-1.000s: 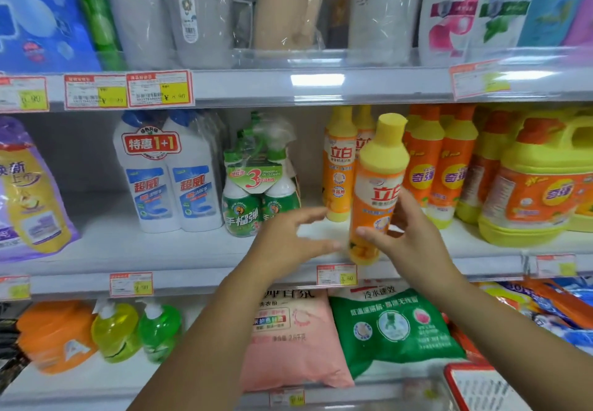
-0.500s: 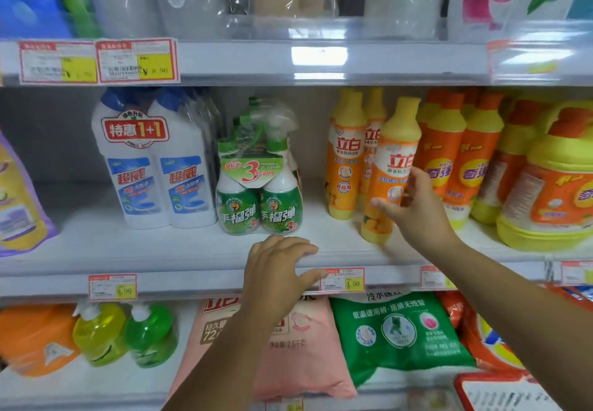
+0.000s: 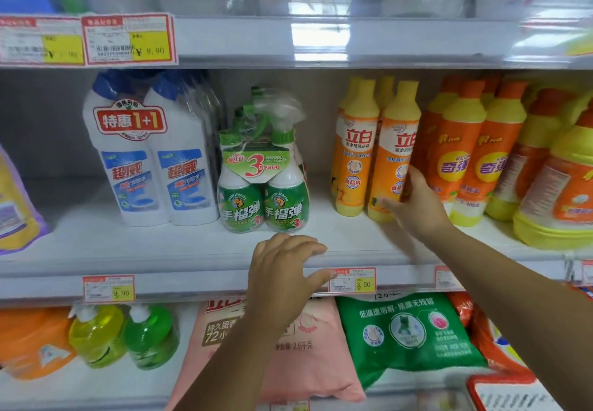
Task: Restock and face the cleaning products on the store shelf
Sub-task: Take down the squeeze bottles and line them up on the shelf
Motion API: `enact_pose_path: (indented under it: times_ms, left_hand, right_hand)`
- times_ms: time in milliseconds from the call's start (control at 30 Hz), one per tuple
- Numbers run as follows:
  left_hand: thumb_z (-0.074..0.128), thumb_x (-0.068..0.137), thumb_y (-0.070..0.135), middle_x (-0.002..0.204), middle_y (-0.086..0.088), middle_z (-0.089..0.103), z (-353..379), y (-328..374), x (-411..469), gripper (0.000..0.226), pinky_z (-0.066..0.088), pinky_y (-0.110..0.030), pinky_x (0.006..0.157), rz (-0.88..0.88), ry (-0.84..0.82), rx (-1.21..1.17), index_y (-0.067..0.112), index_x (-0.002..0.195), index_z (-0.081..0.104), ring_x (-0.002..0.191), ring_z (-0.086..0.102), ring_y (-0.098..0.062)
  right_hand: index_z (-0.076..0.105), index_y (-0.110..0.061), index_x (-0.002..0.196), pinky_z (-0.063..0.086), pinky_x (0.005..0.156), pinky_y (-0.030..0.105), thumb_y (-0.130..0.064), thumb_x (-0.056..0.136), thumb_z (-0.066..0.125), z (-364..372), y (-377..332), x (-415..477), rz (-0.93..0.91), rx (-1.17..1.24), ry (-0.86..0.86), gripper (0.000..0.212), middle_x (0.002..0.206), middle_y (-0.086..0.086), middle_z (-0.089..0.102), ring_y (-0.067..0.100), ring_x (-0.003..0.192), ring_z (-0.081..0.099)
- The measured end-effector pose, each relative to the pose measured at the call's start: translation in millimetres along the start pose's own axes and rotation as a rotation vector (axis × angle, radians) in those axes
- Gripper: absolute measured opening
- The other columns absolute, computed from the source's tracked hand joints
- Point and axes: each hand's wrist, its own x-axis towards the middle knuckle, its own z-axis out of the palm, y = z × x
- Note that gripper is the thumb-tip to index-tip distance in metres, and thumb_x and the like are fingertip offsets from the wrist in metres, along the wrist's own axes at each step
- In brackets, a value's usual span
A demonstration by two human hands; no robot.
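My left hand (image 3: 282, 269) slack on the shelf edge (image 3: 192, 282), my right hand (image 3: 417, 205) grasps the orange bottle (image 3: 396, 153) beside its twin (image 3: 356, 150), label best squared forward.

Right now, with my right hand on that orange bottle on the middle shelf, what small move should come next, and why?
Probably twist the orange bottle slightly so its label faces front. It stands beside its twin, but its red lettering runs off to the right, while the twin's reads square. Your right hand holds it low, so a small turn looks easy.
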Motion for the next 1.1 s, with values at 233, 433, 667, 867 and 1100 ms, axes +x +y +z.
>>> enact_pose_path:
  times_ms: [233, 433, 667, 867, 1100]
  left_hand:
    - [0.064, 0.076, 0.064, 0.111, 0.024, 0.066, 2, -1, 0, 0.039, 0.02, -0.016, 0.087, 0.007, 0.023, 0.008, 0.04, 0.106, 0.07, 0.105, 0.047, 0.0]
    - [0.068, 0.081, 0.06, 0.12, 0.024, 0.062, -2, 1, 1, 0.04, 0.019, -0.016, 0.092, 0.01, -0.029, 0.016, 0.039, 0.115, 0.067, 0.113, 0.046, -0.001]
    - [0.059, 0.084, 0.034, 0.126, 0.004, 0.061, -16, 39, -45, 0.044, 0.036, -0.03, 0.103, 0.117, 0.1, 0.012, 0.02, 0.125, 0.062, 0.12, 0.049, -0.016]
    - [0.071, 0.084, 0.039, 0.151, 0.005, 0.032, 14, 32, -179, 0.08, 0.033, -0.025, 0.107, -0.262, -0.467, -0.213, 0.025, 0.151, 0.03, 0.136, 0.035, -0.013]
    - [0.091, 0.063, 0.008, 0.128, 0.017, 0.047, 70, 28, -262, 0.095, 0.037, -0.003, 0.077, -0.738, -0.632, -0.601, 0.028, 0.139, 0.037, 0.109, 0.05, -0.002]
  right_hand:
    - [0.035, -0.018, 0.146, 0.047, 0.104, 0.047, -0.02, 0.083, 0.078, 13, -6, 8, 0.047, -0.021, 0.067, 0.076, 0.139, 0.006, 0.057, 0.03, 0.125, 0.056]
    - [0.034, -0.015, 0.147, 0.046, 0.104, 0.046, -0.025, 0.083, 0.079, 14, -10, 11, 0.121, -0.042, 0.056, 0.079, 0.141, 0.008, 0.055, 0.032, 0.127, 0.055]
    - [0.05, -0.018, 0.129, 0.045, 0.082, 0.013, -0.018, 0.094, 0.066, -26, -39, -82, -0.119, 0.089, 0.135, 0.039, 0.105, -0.01, 0.059, 0.005, 0.096, 0.057]
    - [0.051, -0.026, 0.122, 0.044, 0.073, 0.01, -0.019, 0.096, 0.062, -25, 40, -219, 0.072, 0.077, -0.082, 0.029, 0.095, -0.01, 0.062, -0.003, 0.088, 0.059]
    - [0.057, -0.035, 0.096, 0.05, 0.08, 0.022, -0.01, 0.092, 0.063, 13, 139, -343, 0.438, -0.074, -0.369, 0.026, 0.09, -0.017, 0.058, 0.012, 0.087, 0.062]
